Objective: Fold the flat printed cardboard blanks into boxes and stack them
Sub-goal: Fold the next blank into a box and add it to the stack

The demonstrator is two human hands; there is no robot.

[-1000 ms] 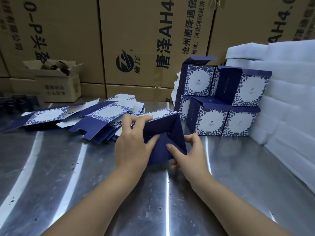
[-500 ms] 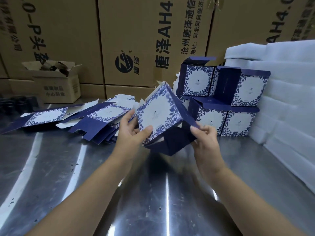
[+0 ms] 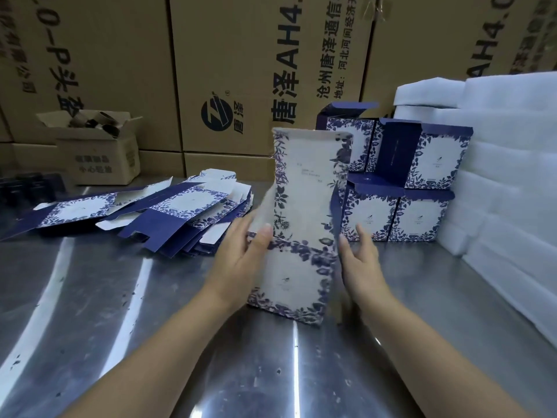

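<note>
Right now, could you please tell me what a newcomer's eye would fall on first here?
First, the tall blue-and-white box at centre, held upright between the left hand and right hand, slightly blurred. Behind it to the right, folded boxes are stacked in two rows beside white foam sheets; flat blanks lie heaped on the left.

light: dim, cool, from overhead | glare: white streaks on my steel table [image 3: 297, 372] | blur: box [image 3: 304, 206] I hold smeared by motion | edges: cartons [image 3: 99, 55] bow, wide-angle | brightest: foam sheets [image 3: 512, 152]
</note>
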